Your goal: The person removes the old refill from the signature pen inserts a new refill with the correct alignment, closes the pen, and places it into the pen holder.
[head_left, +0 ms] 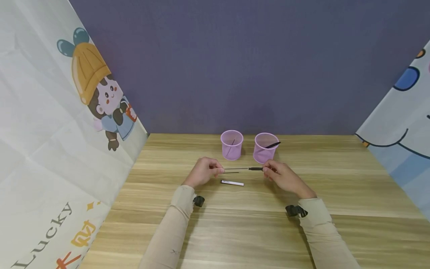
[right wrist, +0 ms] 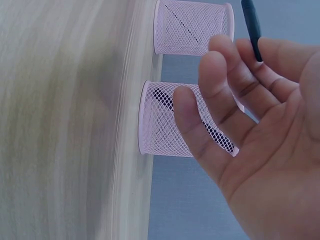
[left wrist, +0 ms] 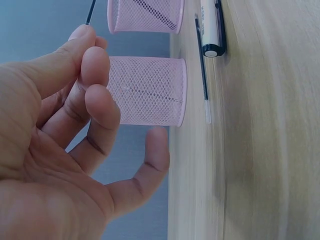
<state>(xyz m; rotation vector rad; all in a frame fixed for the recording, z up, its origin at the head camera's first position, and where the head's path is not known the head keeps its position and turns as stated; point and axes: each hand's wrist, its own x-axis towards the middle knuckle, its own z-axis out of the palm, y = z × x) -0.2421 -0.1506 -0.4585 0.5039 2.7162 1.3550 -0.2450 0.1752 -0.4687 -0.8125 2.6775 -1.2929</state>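
Note:
My left hand pinches one end of a thin dark pen refill between thumb and fingertip; its other fingers are loosely bent in the left wrist view. Opposite it, my right hand pinches a short black tapered pen piece. The refill's far end points at this piece, in line with it; whether they touch, I cannot tell. Below on the table lie a second refill, dark with a clear end, and a white pen barrel with a black clip.
Behind the hands stand two pink mesh cups. The left cup holds a thin refill leaning inside; in the right cup a black pen piece sticks out past the rim. The wooden table ends at a dark wall panel.

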